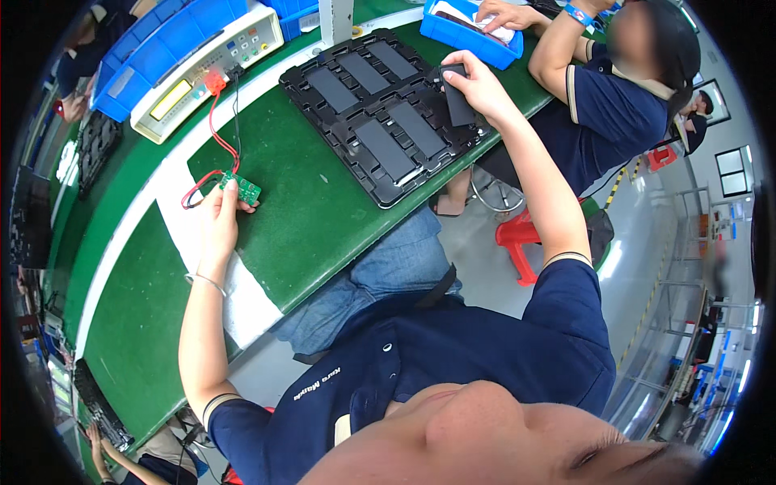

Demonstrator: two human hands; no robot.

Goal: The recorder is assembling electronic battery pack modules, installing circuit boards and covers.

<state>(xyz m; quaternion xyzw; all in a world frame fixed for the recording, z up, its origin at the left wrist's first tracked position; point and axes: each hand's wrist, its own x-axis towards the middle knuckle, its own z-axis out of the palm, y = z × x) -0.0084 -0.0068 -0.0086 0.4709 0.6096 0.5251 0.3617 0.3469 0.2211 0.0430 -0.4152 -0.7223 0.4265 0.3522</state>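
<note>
My left hand (224, 212) grips a small green circuit board (247, 192) above the green table, thumb on top. Red and black wires (217, 129) run from the board's side up to a beige bench instrument (202, 77). My right hand (478, 87) is closed on a dark, flat rectangular block (459, 107) at the far right corner of a black moulded tray (360, 166). That block stands tilted over the tray; whether its lower end touches is unclear. Several similar dark blocks (385, 149) lie in the tray's compartments.
Blue bins (174, 36) stand behind the instrument. To the right, a co-worker's hand (505, 14) reaches into a blue box (469, 36). A white strip (242, 303) crosses the green table (303, 234). A red stool (517, 238) stands on the floor.
</note>
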